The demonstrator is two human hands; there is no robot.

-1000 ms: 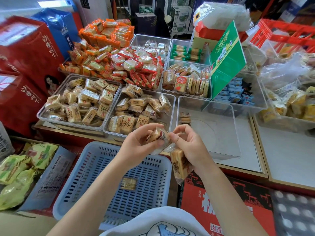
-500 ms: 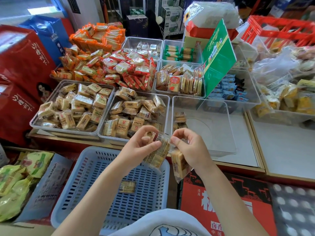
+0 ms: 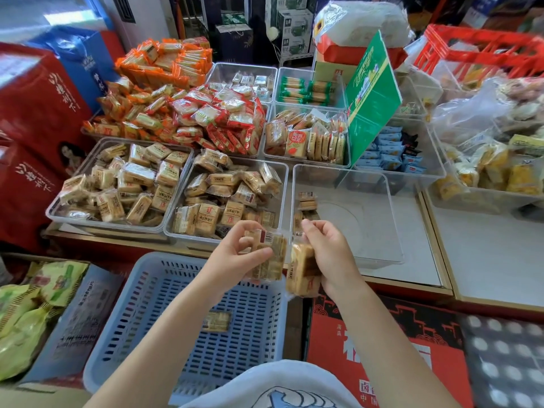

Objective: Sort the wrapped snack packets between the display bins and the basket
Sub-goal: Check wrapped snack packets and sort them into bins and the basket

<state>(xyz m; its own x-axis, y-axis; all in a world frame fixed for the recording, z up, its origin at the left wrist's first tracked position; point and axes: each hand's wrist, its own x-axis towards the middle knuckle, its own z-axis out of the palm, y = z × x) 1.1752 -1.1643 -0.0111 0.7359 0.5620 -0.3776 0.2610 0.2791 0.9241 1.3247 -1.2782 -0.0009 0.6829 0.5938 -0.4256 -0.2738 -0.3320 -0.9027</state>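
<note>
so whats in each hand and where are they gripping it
Left hand pinches a wrapped packet near its top; right hand holds another along its side.

Both forearms are bare from elbow to wrist, with no sleeve, watch or ring showing on the left hand or the right hand. At the bottom edge, a white shirt carries a blue printed graphic of curved, scale-like shapes outlined in darker blue.
</note>
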